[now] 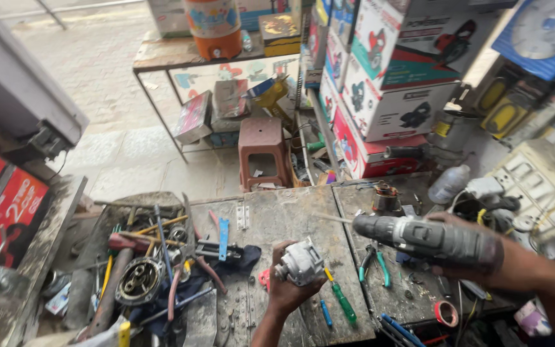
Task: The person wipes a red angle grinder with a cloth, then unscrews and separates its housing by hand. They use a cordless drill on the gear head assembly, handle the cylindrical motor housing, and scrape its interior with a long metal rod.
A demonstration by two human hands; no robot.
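Nearest the lens: left hand (288,289), fingers clamped round a small grey motor (300,262), held just above the table (277,215). To its right, right hand (483,247) wrapped tight on a grey drill (428,239), long thin bit pointing left, tip close above the motor, apart from it as far as can be told.

Table: worn, scratched grey metal sheet, two plates butted together, a small hinge near the far edge. On it, beside the motor: green screwdriver (340,297), teal pliers (375,262) under the drill, blue-handled tools at the near edge, red tape roll (446,313) lower right, copper-wound coil (385,196) at the far edge. Left side crowded: tool heap (162,247) of rods, wrenches and red and yellow handles, with a round black casting (139,281) and a dark cloth (242,258) spread toward the left hand.

Room: open shopfront, pale tiled floor (117,154) running out to daylight. Brown plastic stool (264,151) just beyond the table. Behind it a metal shelf (162,58) carrying an orange cooler (214,26) and boxes. Right wall stacked with cartons (393,71) picturing power tools; a blue saw-blade pack top right, a clear bottle (449,183) and a switchboard (534,186) near the right hand. Red printed panels at far left, partly cut off.
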